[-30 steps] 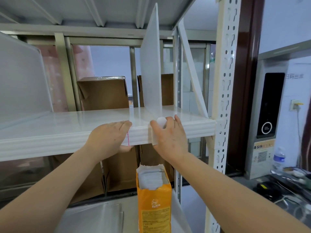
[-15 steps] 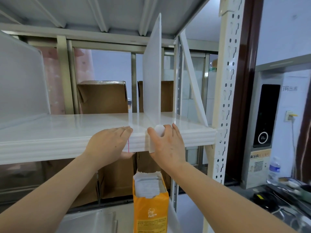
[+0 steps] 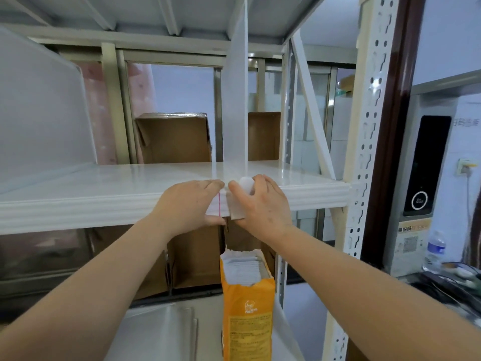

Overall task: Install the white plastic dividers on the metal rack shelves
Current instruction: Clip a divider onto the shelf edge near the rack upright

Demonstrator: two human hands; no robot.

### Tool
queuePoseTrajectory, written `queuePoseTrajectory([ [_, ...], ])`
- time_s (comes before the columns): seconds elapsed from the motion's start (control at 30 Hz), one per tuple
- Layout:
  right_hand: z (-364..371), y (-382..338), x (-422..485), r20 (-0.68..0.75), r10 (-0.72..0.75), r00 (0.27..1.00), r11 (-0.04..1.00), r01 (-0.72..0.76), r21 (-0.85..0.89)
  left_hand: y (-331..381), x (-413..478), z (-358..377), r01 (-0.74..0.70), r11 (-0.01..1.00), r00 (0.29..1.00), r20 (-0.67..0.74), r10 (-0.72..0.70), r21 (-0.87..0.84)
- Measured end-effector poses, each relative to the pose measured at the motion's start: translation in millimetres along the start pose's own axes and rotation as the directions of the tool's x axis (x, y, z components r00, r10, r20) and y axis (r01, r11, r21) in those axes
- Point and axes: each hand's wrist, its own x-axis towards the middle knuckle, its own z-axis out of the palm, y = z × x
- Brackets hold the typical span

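Standing upright on the white metal rack shelf (image 3: 117, 188), the thin translucent white plastic divider panel (image 3: 235, 105) looks light, smooth and somewhat flexible, so it should be steadied low at its clip rather than up the sheet. The right hand (image 3: 260, 207) has its fingers (image 3: 270, 182) wrapped around the divider's rounded front clip at the shelf's front lip. Just left of it, the left hand (image 3: 187, 204) pinches that lip itself, fingers over, thumb under.
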Motion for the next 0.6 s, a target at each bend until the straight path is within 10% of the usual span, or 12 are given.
queuePoseTrajectory([
  [0.3,-17.0,29.6,0.5,0.14,-0.148,0.979,0.989,0.146,0.025,-13.4,-22.1,0.3,0.048,0.994,0.991,-0.129,-0.036,0.095],
  [0.6,2.9,31.8,0.1,-0.058,-0.156,0.986,0.985,0.151,-0.084,-7.2,-22.3,-0.1,0.08,0.996,0.986,-0.153,-0.071,0.05],
])
